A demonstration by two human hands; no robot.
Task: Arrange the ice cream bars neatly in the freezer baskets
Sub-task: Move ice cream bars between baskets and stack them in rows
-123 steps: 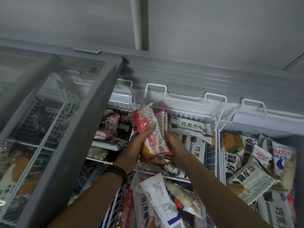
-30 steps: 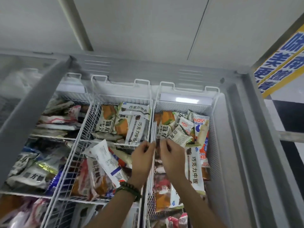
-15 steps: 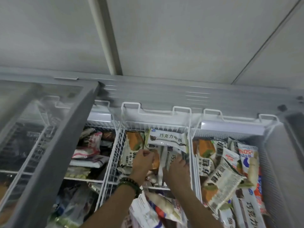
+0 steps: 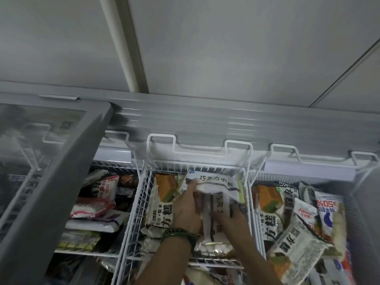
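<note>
Both hands are inside the middle wire basket of the freezer. Between them stand white ice cream bars with black lettering, set lengthwise. My left hand, with a bead bracelet on its wrist, lies stretched along their left side, fingertips touching a white bar that lies crosswise at the back. My right hand grips the bars from the right. An orange-and-green bar lies flat at the basket's left. The view is motion-blurred.
The right basket holds several jumbled bars. The left basket has red and white packs. A grey-framed sliding glass lid covers the freezer's left part. The freezer's back rim meets a white wall.
The view has come closer to the middle basket. Both hands have pushed deeper into it, and the upright white bars now sit pressed between them.
</note>
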